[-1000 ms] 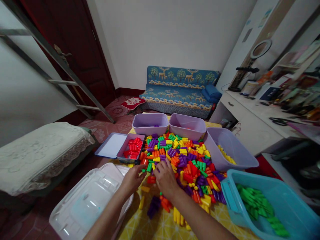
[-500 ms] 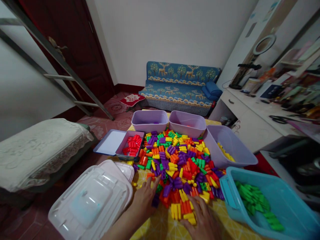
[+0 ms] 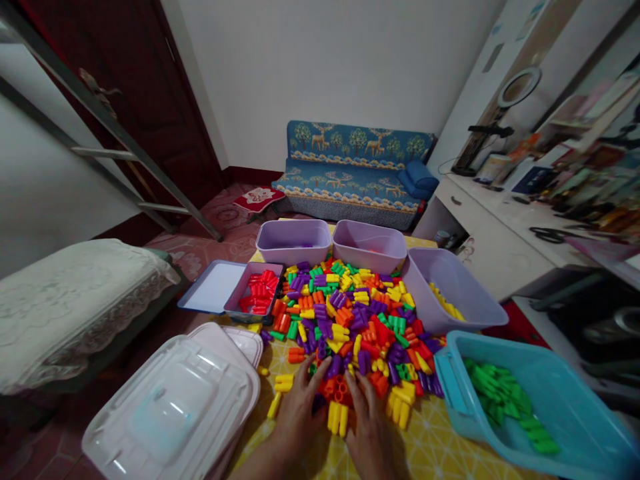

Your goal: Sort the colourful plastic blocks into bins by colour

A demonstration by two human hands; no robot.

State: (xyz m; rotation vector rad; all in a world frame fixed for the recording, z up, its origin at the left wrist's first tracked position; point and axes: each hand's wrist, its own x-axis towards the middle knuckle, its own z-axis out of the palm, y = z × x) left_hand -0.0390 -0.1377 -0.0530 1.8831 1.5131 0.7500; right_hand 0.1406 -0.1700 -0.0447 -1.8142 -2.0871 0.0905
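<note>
A large, loose pile of plastic blocks [image 3: 357,300] in red, orange, yellow, green and purple covers the middle of a table with a yellow patterned cloth [image 3: 430,443]. At the pile's near edge, a person's two bare hands flank a small group of blocks. The left hand [image 3: 301,403] has its fingers spread, fingertips among the blocks; the right hand [image 3: 369,423] reaches forward with fingers slightly parted, fingertips also at the blocks. Between the hands lie orange-red blocks [image 3: 336,388] and, nearer the person, a yellow ribbed block [image 3: 337,419]. Beyond the pile's far edge stand two lavender bins [image 3: 293,253], side by side. Right of the pile, a third lavender bin [image 3: 425,307] holds yellow pieces, and nearer, a teal bin [image 3: 467,420] holds green ones. Left of the pile, an open box [image 3: 237,308] contains red pieces; nearer on that side are stacked pale lids [image 3: 160,407]. Well past the pile, a blue sofa [image 3: 345,177] stands against the wall.
</note>
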